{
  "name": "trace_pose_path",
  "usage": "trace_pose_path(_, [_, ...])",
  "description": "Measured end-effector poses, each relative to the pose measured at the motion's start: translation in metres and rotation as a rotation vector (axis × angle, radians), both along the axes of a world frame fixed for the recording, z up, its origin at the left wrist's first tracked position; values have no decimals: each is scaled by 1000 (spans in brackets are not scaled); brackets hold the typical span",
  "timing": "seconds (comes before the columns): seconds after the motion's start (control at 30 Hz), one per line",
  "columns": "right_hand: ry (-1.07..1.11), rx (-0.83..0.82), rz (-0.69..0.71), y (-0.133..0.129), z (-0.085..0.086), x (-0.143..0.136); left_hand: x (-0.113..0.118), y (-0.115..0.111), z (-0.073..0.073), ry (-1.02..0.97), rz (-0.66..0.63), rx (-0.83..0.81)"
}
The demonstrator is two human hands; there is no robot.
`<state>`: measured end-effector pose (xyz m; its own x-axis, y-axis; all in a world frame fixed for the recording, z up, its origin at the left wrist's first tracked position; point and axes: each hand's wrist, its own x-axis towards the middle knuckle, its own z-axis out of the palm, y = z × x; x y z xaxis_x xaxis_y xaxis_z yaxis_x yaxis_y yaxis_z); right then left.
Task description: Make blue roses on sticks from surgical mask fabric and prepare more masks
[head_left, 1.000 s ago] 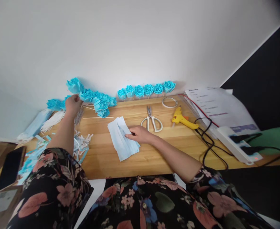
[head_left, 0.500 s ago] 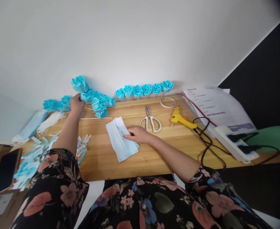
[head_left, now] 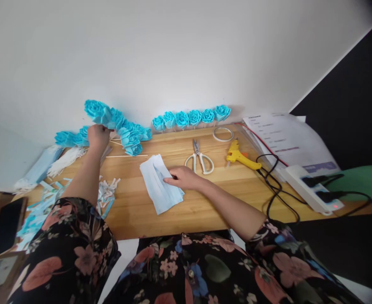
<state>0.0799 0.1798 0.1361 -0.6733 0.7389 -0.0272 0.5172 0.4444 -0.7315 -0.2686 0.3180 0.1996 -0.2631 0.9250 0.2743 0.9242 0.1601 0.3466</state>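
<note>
My left hand (head_left: 98, 137) is closed under a blue handmade flower (head_left: 96, 110) and holds it over the back left of the table. More blue flowers (head_left: 130, 139) lie piled just right of that hand, on thin sticks. My right hand (head_left: 183, 177) rests with its fingers curled at the right edge of a light blue pleated sheet (head_left: 160, 185), thumb on top. The sheet looks like mask fabric and lies flat on the table; whether it is one layer or several I cannot tell.
Scissors (head_left: 199, 158), a tape roll (head_left: 223, 134) and a yellow glue gun (head_left: 243, 156) lie to the right, near a power strip (head_left: 312, 192). A row of flowers (head_left: 188, 118) stands along the wall. Cut strips (head_left: 38, 221) and a phone (head_left: 6, 228) lie left.
My left hand has shifted a little to the left with the flower, which now tilts further left. My right hand and the sheet have stayed in place.
</note>
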Motion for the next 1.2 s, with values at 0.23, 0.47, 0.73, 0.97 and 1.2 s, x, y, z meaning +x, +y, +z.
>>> trace_pose_path(0.23, [-14, 1, 7, 0, 1, 0, 7, -3, 11, 143, -47, -104])
trace_pose_path(0.47, [-39, 8, -16, -1, 3, -1, 14, -12, 2, 151, -46, -132])
trace_pose_path(0.73, [-47, 8, -26, -1, 8, -1, 20, -17, 23, 97, -67, -81])
trace_pose_path(0.97, [-47, 3, -12, -2, 8, -1, 25, -27, 29, 39, -106, -46])
trace_pose_path(1.2, [-53, 9, -19, -2, 7, -1, 25, -29, 33, -262, -67, 38])
